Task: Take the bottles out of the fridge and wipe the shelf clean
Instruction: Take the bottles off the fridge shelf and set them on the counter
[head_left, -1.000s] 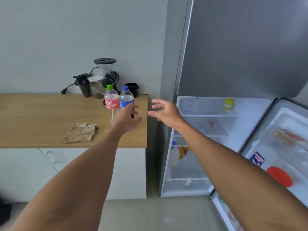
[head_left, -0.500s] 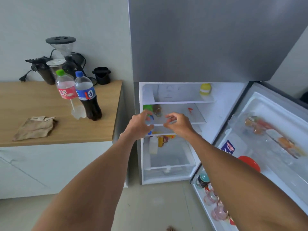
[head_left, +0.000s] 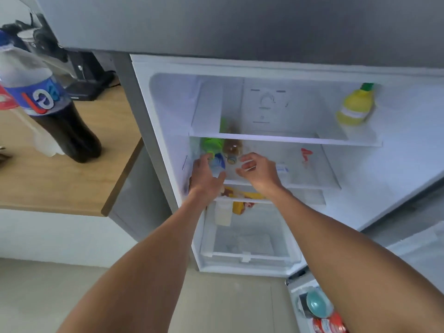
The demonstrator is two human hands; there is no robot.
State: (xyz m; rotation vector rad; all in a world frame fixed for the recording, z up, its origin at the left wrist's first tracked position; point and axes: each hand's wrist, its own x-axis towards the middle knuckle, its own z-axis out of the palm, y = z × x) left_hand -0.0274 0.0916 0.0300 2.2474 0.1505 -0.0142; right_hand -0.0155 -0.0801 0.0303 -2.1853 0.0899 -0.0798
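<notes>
At the centre of the head view stands the open fridge (head_left: pixel 264 75), its grey upper door filling the frame from ten to two o'clock and its white lower cavity facing the person. Toward nine o'clock lies the wooden counter (head_left: pixel 79 183), where a dark cola bottle (head_left: pixel 55 111) stands upright, with a second, red-labelled bottle (head_left: pixel 6 99) just beside it at the frame edge; both appear to be parked there as bottles already removed. Within the cavity, the middle glass shelf (head_left: pixel 312 179) is the surface to be wiped, and its right half is nearly bare. At its left end, three bottles lie on their sides with caps toward the person, presumably stowed flat to fit beneath the shelf above: a green-labelled bottle (head_left: pixel 211 144), a brown bottle (head_left: pixel 232 147) and a blue-capped bottle (head_left: pixel 218 163). A yellow squeeze bottle (head_left: pixel 355 104) sits at two o'clock on the top shelf. The left hand (head_left: pixel 206 175) curls loosely around the blue-capped bottle, though firm contact cannot be confirmed. The right hand (head_left: pixel 258 170) is half spread and empty, its fingers just short of the brown bottle's cap. Judged from this layout, removal is partly done and wiping not yet begun.
</notes>
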